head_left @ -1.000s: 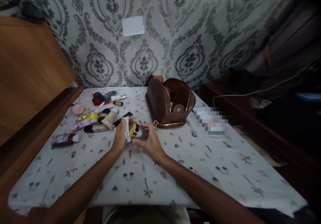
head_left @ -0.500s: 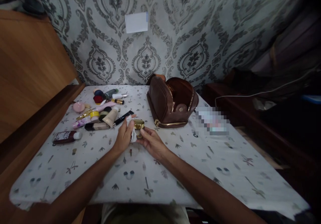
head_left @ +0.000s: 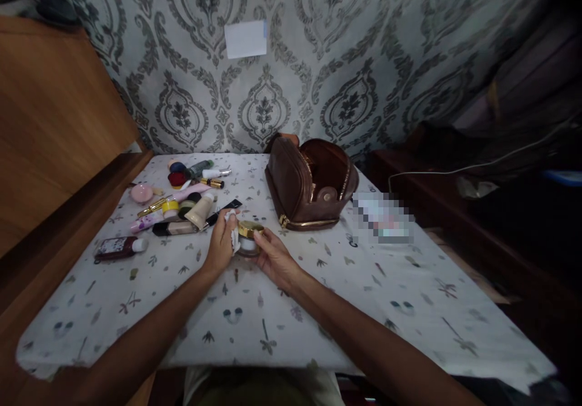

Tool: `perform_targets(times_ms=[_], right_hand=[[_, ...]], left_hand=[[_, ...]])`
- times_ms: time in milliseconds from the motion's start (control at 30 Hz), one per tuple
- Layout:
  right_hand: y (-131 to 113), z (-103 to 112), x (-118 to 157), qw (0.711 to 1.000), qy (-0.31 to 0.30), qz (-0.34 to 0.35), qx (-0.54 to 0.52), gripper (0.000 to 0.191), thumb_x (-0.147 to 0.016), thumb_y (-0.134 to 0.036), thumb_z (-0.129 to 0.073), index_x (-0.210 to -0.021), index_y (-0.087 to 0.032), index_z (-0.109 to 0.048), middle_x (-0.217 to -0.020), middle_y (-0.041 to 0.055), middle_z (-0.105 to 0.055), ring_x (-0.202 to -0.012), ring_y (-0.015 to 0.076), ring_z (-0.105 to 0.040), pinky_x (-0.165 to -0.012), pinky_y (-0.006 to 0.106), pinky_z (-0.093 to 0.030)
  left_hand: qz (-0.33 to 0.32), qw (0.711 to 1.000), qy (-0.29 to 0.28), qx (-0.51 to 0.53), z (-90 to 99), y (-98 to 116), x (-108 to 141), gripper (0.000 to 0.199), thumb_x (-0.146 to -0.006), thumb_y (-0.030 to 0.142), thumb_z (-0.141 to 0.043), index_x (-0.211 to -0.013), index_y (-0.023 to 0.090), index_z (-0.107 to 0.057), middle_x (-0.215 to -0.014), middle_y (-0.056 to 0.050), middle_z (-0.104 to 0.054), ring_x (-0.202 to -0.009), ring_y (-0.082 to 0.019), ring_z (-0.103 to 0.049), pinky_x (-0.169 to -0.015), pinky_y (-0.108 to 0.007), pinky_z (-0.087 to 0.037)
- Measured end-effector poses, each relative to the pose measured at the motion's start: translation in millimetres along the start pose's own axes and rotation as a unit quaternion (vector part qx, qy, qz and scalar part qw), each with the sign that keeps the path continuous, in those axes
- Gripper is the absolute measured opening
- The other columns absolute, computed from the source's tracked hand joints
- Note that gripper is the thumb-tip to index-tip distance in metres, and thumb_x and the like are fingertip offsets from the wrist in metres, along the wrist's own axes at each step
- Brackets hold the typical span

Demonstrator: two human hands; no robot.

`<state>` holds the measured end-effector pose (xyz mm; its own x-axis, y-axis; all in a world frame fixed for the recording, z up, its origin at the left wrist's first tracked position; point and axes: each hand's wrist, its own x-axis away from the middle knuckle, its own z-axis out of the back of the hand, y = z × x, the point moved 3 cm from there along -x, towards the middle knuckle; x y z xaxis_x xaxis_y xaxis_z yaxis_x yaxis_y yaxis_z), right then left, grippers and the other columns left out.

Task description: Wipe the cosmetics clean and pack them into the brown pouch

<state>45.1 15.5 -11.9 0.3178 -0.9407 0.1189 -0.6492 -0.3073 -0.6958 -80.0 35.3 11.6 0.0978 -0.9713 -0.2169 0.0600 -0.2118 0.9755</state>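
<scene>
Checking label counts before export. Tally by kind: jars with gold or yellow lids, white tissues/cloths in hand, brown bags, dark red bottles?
Jars: 2 (gold-lidded jar, yellow-lidded jar)
White tissue or cloth: 1
Brown bag: 1
Dark red bottle: 1
Total: 5

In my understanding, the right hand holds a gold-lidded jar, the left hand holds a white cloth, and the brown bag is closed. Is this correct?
Not entirely: the brown bag is open, not closed; the head view shows its inside. The right hand holds the gold-lidded jar, and the left hand holds the white cloth.
</scene>
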Motion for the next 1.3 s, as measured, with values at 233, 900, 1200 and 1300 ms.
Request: perform_targets(times_ms=[233,900,1200,1300], right_hand=[[0,1,1,1.000,-0.010,-0.020,-0.007,0.034,-0.076,-0.043,-0.078,-0.097,-0.021,-0.065,-0.094,0.0011,-0.074,-0.074,0.0153,-0.070,-0.057,0.024,-0.056],[3,-1,1,0.999,-0.009,-0.032,-0.027,0.035,-0.078,-0.044,-0.075,-0.103,-0.021,-0.067,-0.099,0.0034,-0.074,-0.078,0.0155,-0.069,-0.062,0.024,-0.057],[-2,3,-2,0.998,0.034,0.007,-0.055,0.031,-0.075,-0.046,-0.078,-0.094,-0.022,-0.068,-0.103,0.0009,-0.071,-0.086,0.0145,-0.065,-0.064,0.024,-0.058],[-5,2,-1,0.998,0.038,0.032,-0.041,0.034,-0.073,-0.048,-0.078,-0.095,-0.025,-0.068,-0.106,0.0005,-0.070,-0.091,0.0159,-0.064,-0.064,0.025,-0.058]], left_hand=[[0.049,0.996,0.009,0.073,3.1,-5,-7,0.027,-0.087,0.047,-0.059,-0.101,0.024,-0.061,-0.070,0.005,-0.055,-0.057,-0.011,-0.049,-0.053,-0.021,-0.038],[0.020,0.996,0.040,0.072,-2.6,0,2,0.041,-0.091,0.060,-0.044,-0.108,0.025,-0.060,-0.088,-0.001,-0.062,-0.074,-0.015,-0.059,-0.067,-0.025,-0.048],[-0.080,0.991,-0.020,-0.101,-4.3,8,5,0.033,-0.091,0.044,-0.053,-0.113,0.022,-0.065,-0.114,-0.007,-0.062,-0.114,-0.024,-0.055,-0.104,-0.037,-0.036],[-0.114,0.980,-0.048,-0.153,-6.2,8,8,0.034,-0.090,0.040,-0.056,-0.117,0.022,-0.064,-0.116,-0.009,-0.061,-0.115,-0.026,-0.054,-0.104,-0.040,-0.037]])
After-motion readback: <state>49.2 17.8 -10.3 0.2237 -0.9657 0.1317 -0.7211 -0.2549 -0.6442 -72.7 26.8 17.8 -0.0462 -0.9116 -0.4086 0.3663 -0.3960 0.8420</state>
